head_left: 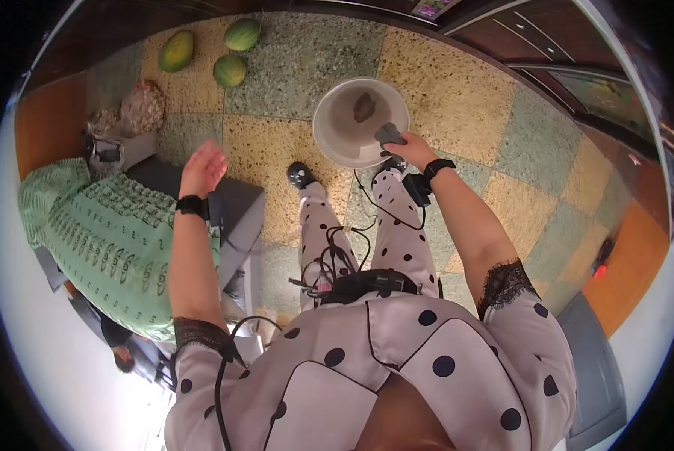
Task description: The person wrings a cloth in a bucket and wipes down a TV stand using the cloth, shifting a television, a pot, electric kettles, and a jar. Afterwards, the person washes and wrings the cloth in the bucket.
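Observation:
My right hand (412,149) holds a dark grey cloth (389,136) at the near right rim of a whitish bucket (329,139) on the floor. Inside the bucket, toward its far side, lies a dark brownish-grey patch (364,107) that I cannot make out clearly. My left hand (204,168) is raised with its fingers apart and nothing in it. It is over the floor and the end of a dark grey seat, beside a green patterned cloth (111,240).
Three green-yellow melons (229,70) lie on the checkered floor at the far left. Nearer are a bag of pale items (142,107) and a box (135,148). A dark wooden cabinet (517,37) lines the far right. Black cables (363,240) hang before my legs.

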Tool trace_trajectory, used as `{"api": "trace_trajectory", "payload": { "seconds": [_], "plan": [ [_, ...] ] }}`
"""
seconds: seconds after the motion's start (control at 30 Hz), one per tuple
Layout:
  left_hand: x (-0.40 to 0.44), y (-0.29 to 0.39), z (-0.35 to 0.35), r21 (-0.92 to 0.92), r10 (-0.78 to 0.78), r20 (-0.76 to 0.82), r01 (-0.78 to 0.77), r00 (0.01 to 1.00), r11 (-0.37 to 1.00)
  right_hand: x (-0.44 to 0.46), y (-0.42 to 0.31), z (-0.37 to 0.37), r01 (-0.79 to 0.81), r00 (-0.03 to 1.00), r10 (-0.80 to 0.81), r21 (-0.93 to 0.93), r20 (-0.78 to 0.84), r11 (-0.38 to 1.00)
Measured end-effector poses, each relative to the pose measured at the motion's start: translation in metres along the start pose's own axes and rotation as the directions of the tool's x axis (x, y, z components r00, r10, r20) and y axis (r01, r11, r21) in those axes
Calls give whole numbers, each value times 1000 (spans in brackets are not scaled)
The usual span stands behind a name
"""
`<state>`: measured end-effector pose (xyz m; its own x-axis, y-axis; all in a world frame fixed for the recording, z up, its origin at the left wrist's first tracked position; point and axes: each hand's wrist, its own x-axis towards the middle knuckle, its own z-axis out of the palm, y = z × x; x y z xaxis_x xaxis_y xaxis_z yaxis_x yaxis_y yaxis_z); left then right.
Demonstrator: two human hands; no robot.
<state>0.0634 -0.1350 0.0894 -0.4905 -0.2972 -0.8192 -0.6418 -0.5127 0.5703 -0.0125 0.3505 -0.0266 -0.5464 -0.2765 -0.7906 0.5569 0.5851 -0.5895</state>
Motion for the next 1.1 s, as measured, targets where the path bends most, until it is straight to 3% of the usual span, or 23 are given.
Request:
{"api": "trace_trajectory", "payload": {
  "seconds": [0.13, 0.2, 0.23, 0.37, 0.43, 0.5, 0.57, 0.63, 0.67, 0.7, 0.73, 0.77, 0.8, 0.83, 0.87, 0.9, 0.97, 1.0, 1.07, 1.1],
  "plan": [
    [17, 16, 37, 65, 101, 69, -106, 992, 992, 42, 15, -7, 53, 998, -43, -212, 52, 976],
    [17, 15, 76, 85, 154, 45, -158, 987, 984, 67, 21, -2, 107, 994, -95, -504, 51, 857],
    [31, 1, 86, 75, 155, 48, -158, 987, 985, 75, 18, 2, 105, 994, -94, -512, 48, 852],
    [87, -86, 129, -164, 6, 378, 61, 926, 985, 117, 20, 30, 85, 996, -64, -580, 57, 810],
    [120, -153, 147, -216, -74, 421, 179, 904, 960, 152, 47, 52, 198, 975, -220, -521, 20, 830],
    [132, -202, 165, -205, -209, 363, 297, 908, 933, 182, 66, 74, 197, 978, -200, -526, 52, 827],
    [148, -234, 168, -230, -246, 358, 340, 901, 912, 221, 83, 86, 211, 977, -196, -534, 86, 819],
    [167, -258, 166, -254, -280, 353, 379, 893, 890, 265, 103, 92, -8, 974, 197, -853, 111, 522],
    [176, -266, 164, -299, -248, 339, 354, 907, 886, 282, 117, 93, 3, 976, 183, -854, 115, 521],
    [183, -274, 161, -344, -216, 323, 327, 921, 880, 298, 128, 93, -90, 984, 179, -920, -22, 382],
    [193, -286, 160, -351, -196, 319, 307, 927, 885, 314, 136, 99, -201, 979, 125, -893, -164, 403],
    [202, -298, 159, -352, -191, 326, 306, 926, 884, 327, 140, 106, -300, 951, 69, -846, -301, 441],
    [211, -307, 159, -354, -176, 337, 298, 925, 887, 334, 145, 119, -354, 894, 14, -687, -448, 634],
    [215, -312, 162, -347, -183, 336, 302, 924, 888, 327, 134, 134, -296, 937, 9, -782, -349, 549],
    [226, -324, 158, -377, -155, 398, 315, 904, 871, 353, 167, 159, -109, 982, -113, -945, -150, 307],
    [224, -322, 165, -333, -173, 382, 310, 908, 890, 333, 156, 169, 66, 994, -108, -915, 25, 397],
    [221, -321, 170, -305, -166, 365, 287, 916, 908, 328, 156, 161, 285, 956, -29, -903, 292, 320],
    [219, -321, 170, -283, -195, 333, 295, 922, 913, 332, 151, 153, 281, 958, -41, -905, 283, 320],
    [217, -326, 166, -264, -237, 319, 326, 918, 908, 339, 160, 133, -90, 991, 112, -979, -70, 182],
    [219, -333, 163, -267, -235, 319, 325, 918, 907, 344, 167, 125, -89, 991, 110, -980, -70, 179]
  ]
}}
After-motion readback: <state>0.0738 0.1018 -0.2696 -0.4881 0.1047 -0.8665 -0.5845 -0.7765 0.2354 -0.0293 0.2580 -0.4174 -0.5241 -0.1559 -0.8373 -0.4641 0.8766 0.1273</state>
